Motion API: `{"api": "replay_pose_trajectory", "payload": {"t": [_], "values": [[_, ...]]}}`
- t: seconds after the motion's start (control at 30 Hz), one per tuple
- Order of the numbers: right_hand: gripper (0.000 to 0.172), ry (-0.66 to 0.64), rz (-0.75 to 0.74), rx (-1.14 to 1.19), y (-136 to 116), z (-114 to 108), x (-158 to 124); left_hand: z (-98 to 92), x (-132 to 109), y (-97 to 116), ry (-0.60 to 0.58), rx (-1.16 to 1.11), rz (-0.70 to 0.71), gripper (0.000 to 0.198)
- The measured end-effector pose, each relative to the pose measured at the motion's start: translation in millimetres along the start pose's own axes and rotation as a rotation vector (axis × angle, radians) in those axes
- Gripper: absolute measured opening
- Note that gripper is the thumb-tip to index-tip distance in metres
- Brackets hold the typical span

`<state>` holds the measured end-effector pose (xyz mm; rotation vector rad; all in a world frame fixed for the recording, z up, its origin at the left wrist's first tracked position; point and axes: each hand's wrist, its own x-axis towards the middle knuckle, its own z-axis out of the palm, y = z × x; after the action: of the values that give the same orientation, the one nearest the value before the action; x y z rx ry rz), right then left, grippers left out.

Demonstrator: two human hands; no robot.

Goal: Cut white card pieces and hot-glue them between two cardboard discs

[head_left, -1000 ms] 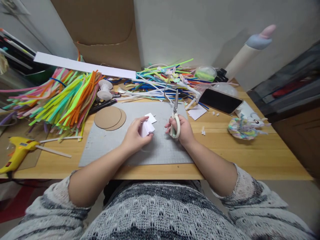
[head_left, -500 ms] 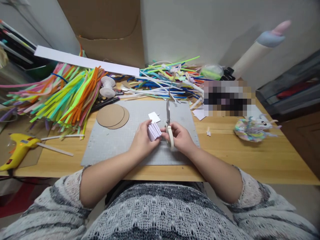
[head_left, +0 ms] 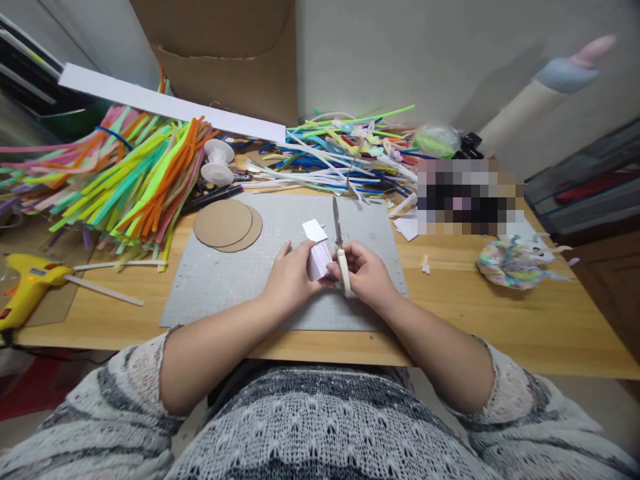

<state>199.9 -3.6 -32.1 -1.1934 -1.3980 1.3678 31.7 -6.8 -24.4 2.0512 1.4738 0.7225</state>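
My left hand is closed around a small stack of folded white paper, held just above the grey cutting mat. My right hand grips a pair of scissors by the cream handles, blades pointing away from me and shut. Fingers of the right hand also touch the paper stack's right edge. A loose white paper square lies on the mat just beyond the hands.
Two brown cardboard discs lie on the mat's far left. Heaps of coloured pipe cleaners fill the back of the wooden table. A yellow glue gun sits at the left, a thread spool behind the discs, a pastel craft piece at the right.
My hands have come together: the right hand with the scissors moved left to meet the paper stack, which the left hand lifted and turned on edge. The view shifted slightly.
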Motion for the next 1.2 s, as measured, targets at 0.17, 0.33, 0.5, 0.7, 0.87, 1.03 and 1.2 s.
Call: {"api": "replay_pose_trajectory", "payload": {"t": [0.17, 0.33, 0.5, 0.7, 0.87, 1.03, 1.2], "values": [[0.033, -0.019, -0.003, -0.029, -2.6, 0.5, -0.7, -7.2, -8.3, -5.6, -0.086, -0.088, 0.038, 0.081], [0.031, -0.021, -0.014, -0.069, -3.4, 1.6, -1.7, -9.3, -12.8, -7.0, 0.003, -0.062, 0.064, 0.068], [0.029, -0.006, -0.032, -0.055, -2.0, 3.1, -2.2, -5.3, -5.4, -3.9, 0.026, -0.191, 0.031, 0.04], [0.034, 0.023, 0.031, -0.016, -7.3, 2.7, 0.3, -1.8, -3.1, -5.8, -0.025, -0.212, -0.035, 0.04], [0.037, 0.015, 0.077, 0.019, -10.6, 3.0, 1.8, -2.4, -2.2, -5.5, -0.038, -0.276, -0.043, 0.054], [0.036, 0.029, 0.109, 0.068, -14.2, 2.6, 3.1, -0.7, 0.0, -3.8, -0.004, -0.234, -0.075, 0.045], [0.036, 0.041, 0.131, 0.067, -19.7, 1.5, 2.9, 3.2, -4.1, -1.0, 0.031, -0.211, -0.053, 0.044]]}}
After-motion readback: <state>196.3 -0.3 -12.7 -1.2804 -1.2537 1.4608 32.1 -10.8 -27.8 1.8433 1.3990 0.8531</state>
